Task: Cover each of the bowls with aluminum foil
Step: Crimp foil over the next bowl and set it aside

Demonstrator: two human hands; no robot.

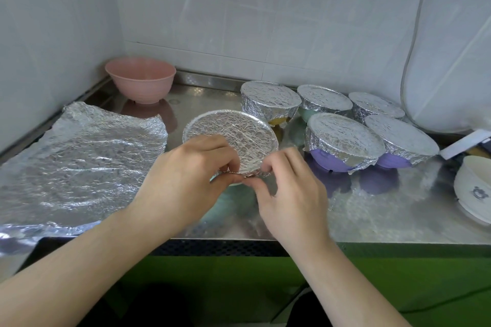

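- My left hand point(186, 180) and right hand point(289, 194) both pinch the foil edge at the near rim of the foil-topped bowl point(231, 138), centre counter.
- Five wrapped bowls point(342, 138) sit right; a pink bowl point(140, 79) stands uncovered behind; spare foil sheet point(79, 162) lies left.

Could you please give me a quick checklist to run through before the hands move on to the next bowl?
1. Foil over the held bowl top: ok, it spans the whole mouth.
2. Near edge crimped: not ok, left hand and right hand pinch it there.
3. Far edge tucked under the rim: cannot tell.
4. Spare foil sheet ready: ok, lying flat on the left.
5. Pink bowl covered: not ok, open.
6. White bowl covered: not ok, open at the right edge.
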